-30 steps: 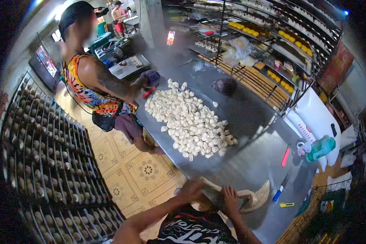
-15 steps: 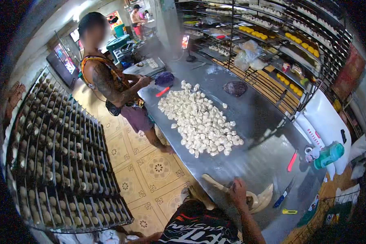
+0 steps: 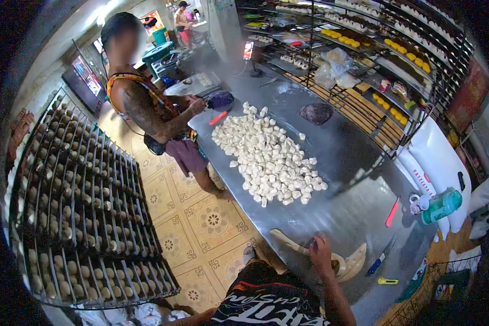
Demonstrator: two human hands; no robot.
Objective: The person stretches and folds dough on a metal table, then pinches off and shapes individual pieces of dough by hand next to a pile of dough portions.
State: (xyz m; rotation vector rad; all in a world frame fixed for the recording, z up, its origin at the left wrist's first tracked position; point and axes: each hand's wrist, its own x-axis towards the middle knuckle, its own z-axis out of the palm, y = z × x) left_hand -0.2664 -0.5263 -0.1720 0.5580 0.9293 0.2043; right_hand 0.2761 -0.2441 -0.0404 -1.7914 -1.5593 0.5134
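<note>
My right hand is over a long strip of pale dough at the near edge of the metal table. Its fingers are closed around a small dark lump, which they partly hide. One end of the dough strip reaches out to the left of the hand, and a wider flap curves to the right. My left hand is out of view; only part of that arm shows at the bottom edge. Beyond my right hand spreads a big heap of small white dough pieces.
A knife, yellow cutter, red-handled tool and green bottle lie at the right. A dark mound sits farther back. A co-worker stands at the left side, near a rack of dough balls.
My right hand stays over the dough strip, its fingers shifting slightly. The co-worker's hands have moved a little towards the dark mass before them. The whole view has shifted slightly.
</note>
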